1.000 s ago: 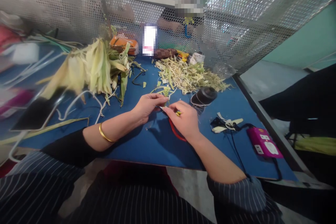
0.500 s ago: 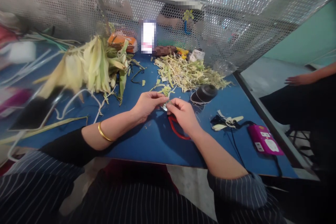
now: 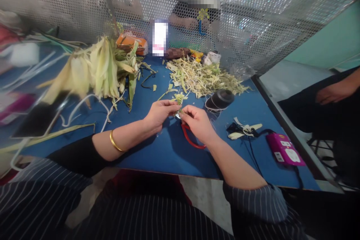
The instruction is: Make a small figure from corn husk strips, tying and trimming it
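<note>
Two hands, left hand [image 3: 159, 114] and right hand [image 3: 197, 122], pinch one tiny green piece [image 3: 180, 111] above the counter [image 3: 157, 150]; small, slow pulls work best.

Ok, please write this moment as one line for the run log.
left hand: pinching small green husk piece | right hand: pinching same piece | red-handled scissors: under right hand | blue table
</note>
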The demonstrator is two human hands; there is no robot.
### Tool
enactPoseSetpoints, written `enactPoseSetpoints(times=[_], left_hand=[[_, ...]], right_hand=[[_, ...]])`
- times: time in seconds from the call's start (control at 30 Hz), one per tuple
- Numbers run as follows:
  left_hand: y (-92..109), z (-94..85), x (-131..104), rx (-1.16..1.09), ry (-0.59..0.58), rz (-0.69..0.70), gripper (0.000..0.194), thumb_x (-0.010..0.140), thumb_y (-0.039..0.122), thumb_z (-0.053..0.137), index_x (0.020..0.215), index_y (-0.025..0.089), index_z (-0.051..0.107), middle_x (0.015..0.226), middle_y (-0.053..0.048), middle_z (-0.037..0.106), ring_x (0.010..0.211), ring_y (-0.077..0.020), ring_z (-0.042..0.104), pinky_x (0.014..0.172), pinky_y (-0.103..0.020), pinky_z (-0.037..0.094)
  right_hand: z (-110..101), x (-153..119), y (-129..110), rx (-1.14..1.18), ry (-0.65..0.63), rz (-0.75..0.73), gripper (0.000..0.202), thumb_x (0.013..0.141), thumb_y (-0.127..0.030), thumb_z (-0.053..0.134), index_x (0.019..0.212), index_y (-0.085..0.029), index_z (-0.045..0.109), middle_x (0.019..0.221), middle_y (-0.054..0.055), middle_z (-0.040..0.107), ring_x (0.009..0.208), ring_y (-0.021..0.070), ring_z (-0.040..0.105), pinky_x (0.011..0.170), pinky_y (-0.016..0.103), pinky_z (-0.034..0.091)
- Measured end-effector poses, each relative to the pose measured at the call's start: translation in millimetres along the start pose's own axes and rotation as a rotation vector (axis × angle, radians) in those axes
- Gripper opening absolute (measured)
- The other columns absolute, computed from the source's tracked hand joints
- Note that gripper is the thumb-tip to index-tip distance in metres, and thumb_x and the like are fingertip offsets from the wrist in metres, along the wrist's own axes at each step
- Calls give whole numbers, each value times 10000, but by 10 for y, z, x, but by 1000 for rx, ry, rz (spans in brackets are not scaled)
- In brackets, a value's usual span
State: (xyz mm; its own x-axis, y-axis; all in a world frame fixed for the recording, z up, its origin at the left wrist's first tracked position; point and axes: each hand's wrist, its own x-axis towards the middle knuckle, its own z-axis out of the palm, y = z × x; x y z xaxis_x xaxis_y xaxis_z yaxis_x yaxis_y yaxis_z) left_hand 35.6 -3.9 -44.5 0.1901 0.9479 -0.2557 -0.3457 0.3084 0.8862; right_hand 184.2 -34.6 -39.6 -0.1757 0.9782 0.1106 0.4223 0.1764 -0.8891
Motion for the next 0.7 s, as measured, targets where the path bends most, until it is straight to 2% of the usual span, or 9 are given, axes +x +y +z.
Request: enactPoseSetpoints(times=[0.2, 0.3, 0.37, 0.5, 0.57, 0.7], left_hand=[[9, -27, 20, -44, -26, -53, 155, 613, 194, 774, 663, 119, 647, 679, -8, 601, 631, -86, 544, 677, -251, 442], [22, -53, 37, -30, -16, -43, 168, 617, 222, 778, 675, 125, 654, 683, -12, 606, 633, -90, 545, 673, -250, 444], [21, -62, 44, -5, -21, -28, 185, 613, 243, 788, 692, 133, 662, 678, -11, 609, 612, -88, 534, 654, -249, 437], [14, -54, 39, 29, -39, -4, 177, 613, 243, 793, 667, 138, 661, 641, -2, 591, 568, -74, 499, 599, -238, 400], [9, -44, 35, 7, -43, -16, 163, 618, 218, 787, 626, 134, 647, 611, 6, 565, 548, -64, 473, 580, -234, 384], [-7, -45, 48, -99, -47, -112, 134, 635, 179, 764, 620, 135, 638, 640, 3, 573, 585, -67, 500, 635, -235, 411]], right_hand=[[63, -39, -67, 2, 108, 35, 184, 798, -350, 583, 719, -185, 567, 633, -13, 567, 578, 121, 496, 579, 254, 397], [58, -45, -96, -64, 179, -9, 176, 767, -353, 628, 767, -185, 578, 686, -6, 592, 598, 120, 514, 597, 249, 413], [48, -40, -83, -107, 218, -36, 158, 799, -343, 594, 766, -189, 578, 669, -12, 588, 588, 117, 509, 598, 245, 405], [20, -15, -8, -186, 197, -55, 155, 848, -304, 523, 750, -196, 573, 630, -21, 572, 563, 114, 491, 576, 239, 378], [7, -3, 23, -291, 184, -109, 139, 857, -276, 505, 765, -196, 570, 656, -12, 584, 592, 124, 505, 599, 248, 375], [1, 4, 41, -680, 225, -320, 186, 887, -211, 434, 780, -181, 583, 760, 57, 617, 704, 174, 525, 700, 306, 364]])
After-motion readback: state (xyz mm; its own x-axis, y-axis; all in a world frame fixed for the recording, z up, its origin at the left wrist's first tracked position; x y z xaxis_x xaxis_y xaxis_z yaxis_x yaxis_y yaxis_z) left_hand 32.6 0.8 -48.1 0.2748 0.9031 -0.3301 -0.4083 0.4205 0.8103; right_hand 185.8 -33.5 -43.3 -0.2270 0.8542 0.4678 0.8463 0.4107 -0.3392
